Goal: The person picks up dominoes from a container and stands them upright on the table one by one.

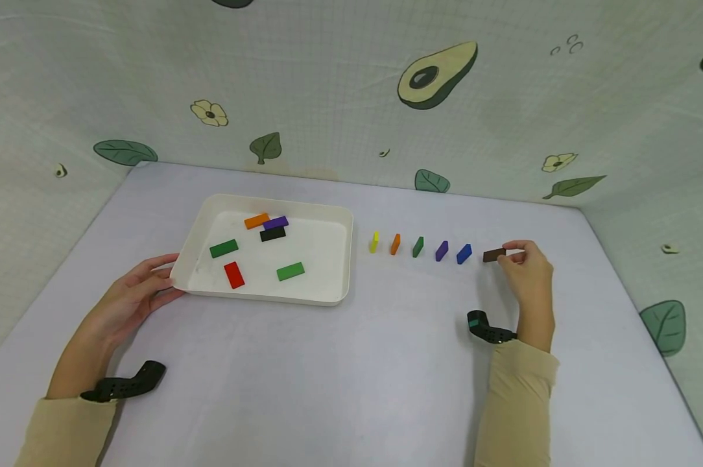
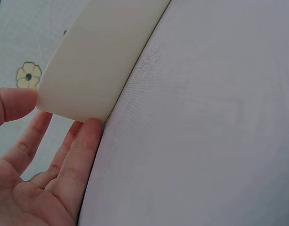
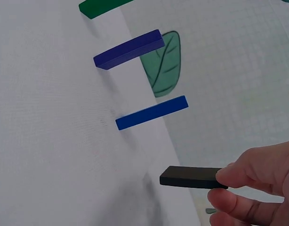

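My right hand (image 1: 528, 269) pinches one end of a dark brown domino (image 1: 491, 255) between thumb and fingers. Seen from the right wrist, this domino (image 3: 189, 177) lies level, its free end pointing toward the row. Left of it a blue domino (image 1: 464, 253), a purple one (image 1: 441, 251), a green one (image 1: 418, 246), an orange one (image 1: 395, 244) and a yellow one (image 1: 375, 242) stand upright, spaced apart. My left hand (image 1: 132, 295) touches the left end of a white tray (image 1: 322, 295) with extended fingers; in the left wrist view, fingertips (image 2: 92, 128) meet its outer wall.
Inside the tray lie loose dominoes: orange (image 1: 256, 221), purple (image 1: 275, 223) and black (image 1: 272, 234) close together, with red (image 1: 234, 275) and two green ones (image 1: 224, 248) apart. A white cloth covers the table (image 1: 351, 389). Behind it hangs a curtain (image 1: 328, 84) printed with avocados and leaves.
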### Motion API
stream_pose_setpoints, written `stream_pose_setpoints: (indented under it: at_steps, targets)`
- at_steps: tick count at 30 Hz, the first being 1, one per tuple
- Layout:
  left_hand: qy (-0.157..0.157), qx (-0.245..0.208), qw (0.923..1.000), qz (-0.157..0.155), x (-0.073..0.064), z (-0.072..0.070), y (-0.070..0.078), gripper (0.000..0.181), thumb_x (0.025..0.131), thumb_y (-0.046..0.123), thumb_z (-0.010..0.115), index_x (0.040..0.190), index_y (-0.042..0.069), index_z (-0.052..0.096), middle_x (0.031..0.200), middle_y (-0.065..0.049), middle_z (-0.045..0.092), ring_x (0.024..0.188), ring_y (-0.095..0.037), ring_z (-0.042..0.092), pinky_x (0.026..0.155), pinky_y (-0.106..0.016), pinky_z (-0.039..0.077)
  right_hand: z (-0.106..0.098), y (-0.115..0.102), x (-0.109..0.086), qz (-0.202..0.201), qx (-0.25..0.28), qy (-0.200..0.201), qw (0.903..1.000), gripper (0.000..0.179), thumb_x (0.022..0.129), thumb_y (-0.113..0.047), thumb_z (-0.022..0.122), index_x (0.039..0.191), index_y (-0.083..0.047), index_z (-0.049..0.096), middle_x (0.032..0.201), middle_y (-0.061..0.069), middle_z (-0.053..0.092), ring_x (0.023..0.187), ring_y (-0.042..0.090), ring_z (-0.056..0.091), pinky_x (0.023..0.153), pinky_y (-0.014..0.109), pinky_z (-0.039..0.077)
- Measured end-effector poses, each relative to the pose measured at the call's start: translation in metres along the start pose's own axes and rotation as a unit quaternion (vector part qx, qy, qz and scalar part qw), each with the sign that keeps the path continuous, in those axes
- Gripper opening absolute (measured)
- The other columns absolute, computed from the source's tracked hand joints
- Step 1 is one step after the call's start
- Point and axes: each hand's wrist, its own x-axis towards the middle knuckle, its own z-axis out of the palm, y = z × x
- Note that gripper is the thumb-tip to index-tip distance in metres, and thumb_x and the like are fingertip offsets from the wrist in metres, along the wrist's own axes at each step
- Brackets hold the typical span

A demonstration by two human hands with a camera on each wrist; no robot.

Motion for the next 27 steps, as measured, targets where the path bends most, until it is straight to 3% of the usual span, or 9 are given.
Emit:
stream_pose_setpoints:
  at_steps: [27]
  targets:
    - [-0.006, -0.005, 0.9999, 0.007, 0.0, -0.002, -0.002, 0.036, 0.096, -0.003, 0.043, 0.128, 0.014, 0.046, 0.113, 0.003, 0.063, 0.097, -0.011, 0.066, 0.082, -0.024, 0.055, 0.013, 0.004, 0.005, -0.006, 0.005, -0.012, 0.9999, 0.036, 0.092, -0.018, 0.047, 0.125, -0.003, 0.05, 0.099, 0.014, 0.052, 0.083, 0.021, 0.046, 0.062, 0.026, 0.037]
